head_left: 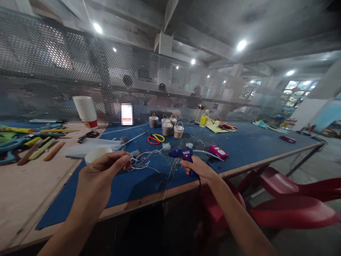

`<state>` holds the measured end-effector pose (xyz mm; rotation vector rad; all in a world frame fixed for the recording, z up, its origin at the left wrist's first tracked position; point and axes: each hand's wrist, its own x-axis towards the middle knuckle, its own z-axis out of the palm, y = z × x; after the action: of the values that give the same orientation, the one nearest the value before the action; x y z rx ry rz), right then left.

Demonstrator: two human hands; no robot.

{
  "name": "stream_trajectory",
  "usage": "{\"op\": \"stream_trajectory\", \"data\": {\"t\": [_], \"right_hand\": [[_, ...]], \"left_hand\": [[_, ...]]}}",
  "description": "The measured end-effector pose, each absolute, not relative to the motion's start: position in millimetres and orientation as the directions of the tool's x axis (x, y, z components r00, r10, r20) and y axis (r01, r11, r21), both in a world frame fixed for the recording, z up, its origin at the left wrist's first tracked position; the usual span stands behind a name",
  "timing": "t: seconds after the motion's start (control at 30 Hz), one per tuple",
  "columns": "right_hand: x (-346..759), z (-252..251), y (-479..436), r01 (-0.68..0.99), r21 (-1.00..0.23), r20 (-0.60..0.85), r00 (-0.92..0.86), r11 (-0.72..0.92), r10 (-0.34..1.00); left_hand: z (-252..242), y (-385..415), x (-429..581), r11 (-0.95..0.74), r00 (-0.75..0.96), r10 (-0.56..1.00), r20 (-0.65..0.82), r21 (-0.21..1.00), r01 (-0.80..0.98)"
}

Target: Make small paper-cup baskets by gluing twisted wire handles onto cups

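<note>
Right hand (198,169) grips glue gun (182,154); left hand (102,170) beside.

Blue-mat table (253,142) w/ scissors (156,138), mini baskets (167,127), pink box (218,152), cup stack (85,112)

Dim concrete workshop hall
Perforated metal screen (53,71) backs the blue-covered tabletop (253,142); round ceiling lights (241,45) glow among concrete beams (170,14), windows (298,87) far right, red plastic chairs (287,209) on grey floor (330,156)
</note>
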<state>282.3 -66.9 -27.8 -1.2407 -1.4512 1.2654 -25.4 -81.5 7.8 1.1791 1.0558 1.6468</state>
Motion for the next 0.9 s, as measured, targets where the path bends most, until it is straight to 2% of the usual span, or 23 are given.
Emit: {"op": "stream_trajectory", "data": {"t": [0.07, 0.17, 0.3, 0.43, 0.53, 0.6, 0.67, 0.73, 0.8, 0.87, 0.9], "right_hand": [[291, -28, -56, 0.347, -0.937, -0.005, -0.137, 0.043, 0.99], [301, -28, -39, 0.635, -0.771, 0.026, -0.04, 0.046, 0.999], [305, -25, -24, 0.852, -0.524, 0.058, 0.053, -0.015, 0.997], [301, -23, -23, 0.958, -0.26, 0.109, 0.156, -0.123, 0.982], [297, -22, -27, 0.979, -0.132, 0.146, 0.176, -0.157, 0.974], [293, -21, -33, 0.983, -0.066, 0.228, 0.18, -0.169, 0.957], [283, -19, -42, 0.989, -0.048, 0.401, 0.148, -0.141, 0.904], [266, -12, -56, 0.993, -0.116, 0.59, 0.062, 0.009, 0.805], [242, -3, -74, 0.935, -0.177, 0.72, -0.09, 0.308, 0.688], [217, 7, -91, 0.792, -0.112, 0.766, -0.316, 0.6, 0.56], [205, 11, -98, 0.739, -0.041, 0.763, -0.412, 0.672, 0.499]], "left_hand": [[7, -78, -24, -0.249, -0.182, 0.962, 0.203, 0.926, -0.284], [9, -76, -23, -0.172, -0.104, 0.984, 0.143, 0.909, -0.38], [13, -79, -22, -0.113, -0.058, 0.994, 0.097, 0.895, -0.432], [17, -83, -19, -0.076, -0.036, 0.997, 0.067, 0.883, -0.464], [20, -87, -18, -0.036, 0.0, 0.999, 0.042, 0.87, -0.492], [21, -89, -18, -0.007, 0.024, 0.999, 0.022, 0.866, -0.499], [22, -90, -18, 0.018, 0.04, 0.999, 0.003, 0.865, -0.502], [21, -90, -17, 0.032, 0.05, 0.999, -0.007, 0.862, -0.506], [20, -89, -17, 0.037, 0.064, 0.998, -0.005, 0.862, -0.506], [19, -87, -16, 0.037, 0.082, 0.997, 0.005, 0.866, -0.499], [18, -87, -16, 0.033, 0.087, 0.996, 0.011, 0.868, -0.495]]}}
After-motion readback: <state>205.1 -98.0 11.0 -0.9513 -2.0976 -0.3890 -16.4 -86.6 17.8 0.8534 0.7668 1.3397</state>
